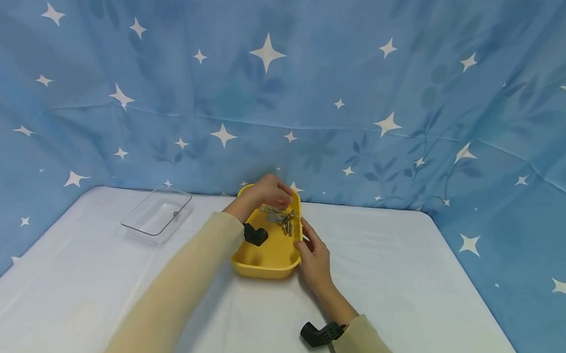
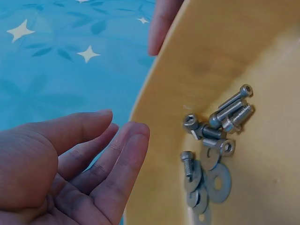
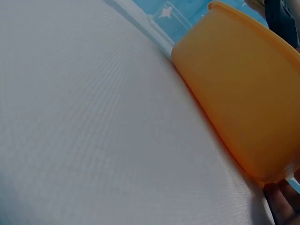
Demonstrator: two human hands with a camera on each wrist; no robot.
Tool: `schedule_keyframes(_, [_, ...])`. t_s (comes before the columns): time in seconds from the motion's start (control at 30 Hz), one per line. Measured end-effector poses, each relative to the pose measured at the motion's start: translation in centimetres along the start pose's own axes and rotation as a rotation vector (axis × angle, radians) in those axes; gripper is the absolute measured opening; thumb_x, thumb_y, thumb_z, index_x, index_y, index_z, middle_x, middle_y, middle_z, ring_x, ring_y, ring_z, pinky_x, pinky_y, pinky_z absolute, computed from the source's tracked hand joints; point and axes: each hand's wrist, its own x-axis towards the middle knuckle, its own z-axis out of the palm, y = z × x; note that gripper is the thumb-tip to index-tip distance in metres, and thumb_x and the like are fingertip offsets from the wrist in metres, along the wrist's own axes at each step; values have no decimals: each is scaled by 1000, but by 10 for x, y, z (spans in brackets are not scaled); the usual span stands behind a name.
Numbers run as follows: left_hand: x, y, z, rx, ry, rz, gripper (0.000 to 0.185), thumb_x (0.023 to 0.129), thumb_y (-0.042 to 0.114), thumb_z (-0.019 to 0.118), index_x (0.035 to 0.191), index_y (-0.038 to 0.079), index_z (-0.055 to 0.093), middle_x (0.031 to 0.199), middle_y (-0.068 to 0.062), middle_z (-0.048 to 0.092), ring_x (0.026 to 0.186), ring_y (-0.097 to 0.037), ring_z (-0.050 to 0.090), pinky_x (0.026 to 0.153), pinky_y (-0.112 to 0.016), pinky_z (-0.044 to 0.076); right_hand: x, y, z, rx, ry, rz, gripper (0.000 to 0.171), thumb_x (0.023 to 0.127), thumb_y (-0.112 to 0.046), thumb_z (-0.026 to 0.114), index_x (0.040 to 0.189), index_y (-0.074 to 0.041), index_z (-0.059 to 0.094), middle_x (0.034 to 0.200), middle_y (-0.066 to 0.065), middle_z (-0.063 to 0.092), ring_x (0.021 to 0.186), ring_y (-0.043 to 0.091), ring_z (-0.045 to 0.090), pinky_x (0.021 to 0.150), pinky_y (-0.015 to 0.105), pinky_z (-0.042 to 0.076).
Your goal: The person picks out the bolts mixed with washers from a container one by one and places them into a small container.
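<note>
A yellow tray [image 1: 265,260] sits near the middle of the white worktop [image 1: 401,287], its long axis running away from the person toward the blue star-print backdrop [image 1: 362,95]. It is a rounded, glossy plastic oblong with raised walls. At its far end lies a small heap of steel bolts [image 2: 232,110] and flat washers [image 2: 218,180], the bolts mostly pointing toward the tray's right wall. The left hand [image 1: 268,191] hovers over that heap, fingers [image 2: 119,164] relaxed and slightly bent, holding nothing. The right hand [image 1: 315,257] rests against the tray's right wall, fingers straight. A clear lid [image 1: 157,213] lies well apart to the left, with open worktop on both sides.
</note>
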Motion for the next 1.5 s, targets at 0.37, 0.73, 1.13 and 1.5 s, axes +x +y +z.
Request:
schedule_keyframes(0.37, [18,-24,10,-90,14,-36,24,98,12,65,115,-3,71,110,-18,72,100,-32,70,99,-41,59,0,0,1,2,6,0,59,96,-5,55,152,-20,48,146,16,58,126,33,64,102,41,56])
schedule_keyframes(0.73, [30,-45,22,-242,76,-116,21,97,11,65,104,-8,74,97,-16,74,82,-21,73,80,-30,64,-1,-2,1,-8,-4,-5,59,96,-5,54,153,-19,46,151,15,54,129,35,61,106,48,53])
schedule_keyframes(1.13, [31,-46,24,-277,83,-141,17,96,9,68,101,-7,75,83,-11,73,73,-18,74,78,-30,65,1,1,1,-1,-9,-5,59,97,-3,54,153,-20,46,150,14,54,130,33,61,106,47,54])
schedule_keyframes(1.5, [30,-45,23,-263,81,-173,17,95,9,69,98,-6,76,80,-11,76,70,-19,76,73,-28,64,0,-2,0,-16,-4,-11,60,96,-6,54,154,-18,45,146,15,58,130,32,62,104,46,55])
